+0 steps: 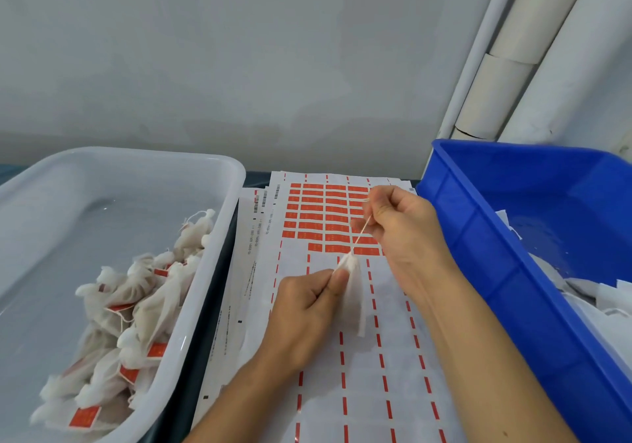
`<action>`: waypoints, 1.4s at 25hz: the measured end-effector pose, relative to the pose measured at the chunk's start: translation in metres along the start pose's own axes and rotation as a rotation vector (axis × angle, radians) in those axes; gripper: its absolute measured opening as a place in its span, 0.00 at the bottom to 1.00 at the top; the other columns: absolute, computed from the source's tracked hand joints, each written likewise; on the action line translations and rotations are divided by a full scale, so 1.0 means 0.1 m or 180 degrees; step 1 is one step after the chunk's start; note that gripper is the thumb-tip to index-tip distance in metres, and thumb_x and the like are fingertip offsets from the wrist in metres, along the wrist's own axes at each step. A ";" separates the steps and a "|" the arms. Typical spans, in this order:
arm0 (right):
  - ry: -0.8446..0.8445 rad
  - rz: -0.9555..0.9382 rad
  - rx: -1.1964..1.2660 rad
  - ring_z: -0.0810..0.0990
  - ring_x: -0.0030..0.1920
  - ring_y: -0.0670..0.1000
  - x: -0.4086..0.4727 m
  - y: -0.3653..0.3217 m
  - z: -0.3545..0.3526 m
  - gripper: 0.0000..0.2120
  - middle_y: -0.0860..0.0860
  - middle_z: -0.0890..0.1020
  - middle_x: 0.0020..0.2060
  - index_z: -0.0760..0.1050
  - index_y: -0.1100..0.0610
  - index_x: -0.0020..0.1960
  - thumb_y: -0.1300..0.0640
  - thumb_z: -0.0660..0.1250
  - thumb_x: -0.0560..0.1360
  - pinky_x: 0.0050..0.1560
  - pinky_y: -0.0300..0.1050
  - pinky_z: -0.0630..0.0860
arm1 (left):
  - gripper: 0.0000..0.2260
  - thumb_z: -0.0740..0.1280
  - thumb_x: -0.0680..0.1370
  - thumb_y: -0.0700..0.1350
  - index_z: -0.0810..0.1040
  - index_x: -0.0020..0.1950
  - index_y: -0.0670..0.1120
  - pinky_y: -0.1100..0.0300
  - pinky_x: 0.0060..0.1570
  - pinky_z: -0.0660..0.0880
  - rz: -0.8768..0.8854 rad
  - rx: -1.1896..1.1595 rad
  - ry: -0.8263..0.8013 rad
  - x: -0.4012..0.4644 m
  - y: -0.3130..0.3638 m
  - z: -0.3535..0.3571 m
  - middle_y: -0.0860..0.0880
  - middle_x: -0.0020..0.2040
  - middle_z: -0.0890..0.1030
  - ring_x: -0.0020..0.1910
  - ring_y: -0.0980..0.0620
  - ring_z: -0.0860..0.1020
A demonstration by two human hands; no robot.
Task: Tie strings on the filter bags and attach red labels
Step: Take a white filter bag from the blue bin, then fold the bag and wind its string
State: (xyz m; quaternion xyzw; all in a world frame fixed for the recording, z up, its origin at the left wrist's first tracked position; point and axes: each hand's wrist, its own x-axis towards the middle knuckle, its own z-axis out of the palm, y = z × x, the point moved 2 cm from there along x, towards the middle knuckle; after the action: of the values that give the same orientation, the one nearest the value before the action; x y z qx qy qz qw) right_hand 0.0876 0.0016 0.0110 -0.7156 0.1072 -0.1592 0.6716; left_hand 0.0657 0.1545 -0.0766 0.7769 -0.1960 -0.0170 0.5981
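Pinched between the thumb and fingers of the left hand (309,309) is the gathered neck of a white filter bag (354,292), whose body hangs down and to the right of that hand above the label sheets. From the neck a thin pale string (360,234) is drawn taut, slanting up and to the right, where it is gripped by the curled fingers of the right hand (400,227). Both hands are held over the middle of the work surface, the right one farther from the person than the left.

Beneath the hands a stack of white label sheets (359,374) is spread out. Rows of red labels (325,217) are seen only on the far part of the top sheet; on the near part only short red dashes between bare rectangles are seen. Barcodes and small print are carried along the left margins of the sheets.

To the left a white tray (219,237) is placed, just beside the sheets. A heap of tied filter bags (136,306) is piled in its near right part, and red labels are shown on several of them. To the right a blue bin (478,237) is set, and white paper scraps (588,292) are held in it. Behind everything a pale wall is seen, with white pipes (533,49) rising at the right.
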 end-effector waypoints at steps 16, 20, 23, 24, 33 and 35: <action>-0.0057 -0.0742 -0.1289 0.69 0.72 0.36 -0.43 0.59 -0.12 0.21 0.30 0.71 0.70 0.70 0.34 0.71 0.58 0.60 0.86 0.65 0.34 0.70 | 0.12 0.64 0.86 0.44 0.74 0.45 0.40 0.59 0.43 0.82 -0.0055 -0.0654 -0.0138 0.05 0.13 -0.08 0.42 0.38 0.85 0.42 0.45 0.87; -0.1289 -0.0941 -0.0919 0.74 0.69 0.37 -0.49 0.55 -0.01 0.18 0.33 0.78 0.66 0.74 0.35 0.68 0.54 0.60 0.85 0.64 0.28 0.72 | 0.12 0.63 0.85 0.46 0.76 0.42 0.47 0.57 0.38 0.81 -0.0167 -0.0852 -0.0185 0.06 0.15 -0.08 0.41 0.32 0.82 0.33 0.45 0.83; -0.1002 -0.0693 -0.0910 0.81 0.59 0.40 -0.50 0.58 -0.06 0.11 0.34 0.83 0.54 0.79 0.35 0.60 0.51 0.68 0.82 0.57 0.33 0.80 | 0.13 0.62 0.84 0.52 0.75 0.42 0.49 0.55 0.40 0.82 -0.0169 -0.0918 -0.0295 0.05 0.18 -0.09 0.39 0.29 0.81 0.32 0.42 0.81; -0.0868 -0.0694 -0.0955 0.82 0.57 0.40 -0.49 0.58 -0.08 0.11 0.34 0.84 0.51 0.80 0.35 0.58 0.51 0.69 0.81 0.54 0.33 0.80 | 0.14 0.62 0.84 0.53 0.75 0.42 0.49 0.55 0.41 0.82 -0.0196 -0.0931 -0.0341 0.05 0.19 -0.10 0.39 0.30 0.81 0.33 0.42 0.82; -0.0435 -0.0758 -0.0701 0.83 0.53 0.43 -0.49 0.49 -0.16 0.07 0.39 0.84 0.46 0.80 0.41 0.49 0.54 0.69 0.81 0.49 0.31 0.79 | 0.18 0.57 0.84 0.59 0.82 0.57 0.52 0.54 0.57 0.78 -0.0446 -0.0610 -0.0600 0.04 0.15 -0.13 0.51 0.51 0.84 0.52 0.49 0.81; -0.0322 -0.0860 -0.0696 0.84 0.51 0.44 -0.50 0.47 -0.17 0.06 0.39 0.84 0.45 0.80 0.43 0.49 0.55 0.70 0.80 0.46 0.33 0.81 | 0.21 0.56 0.79 0.62 0.83 0.58 0.53 0.58 0.57 0.77 -0.0608 -0.0494 -0.0852 0.05 0.17 -0.12 0.52 0.50 0.84 0.51 0.54 0.82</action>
State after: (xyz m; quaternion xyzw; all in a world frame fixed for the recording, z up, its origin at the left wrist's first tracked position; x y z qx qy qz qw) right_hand 0.0375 0.0004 -0.0393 -0.7994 -0.0072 -0.1992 0.5667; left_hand 0.0690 0.1603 -0.0565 0.7343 -0.1972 -0.1921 0.6205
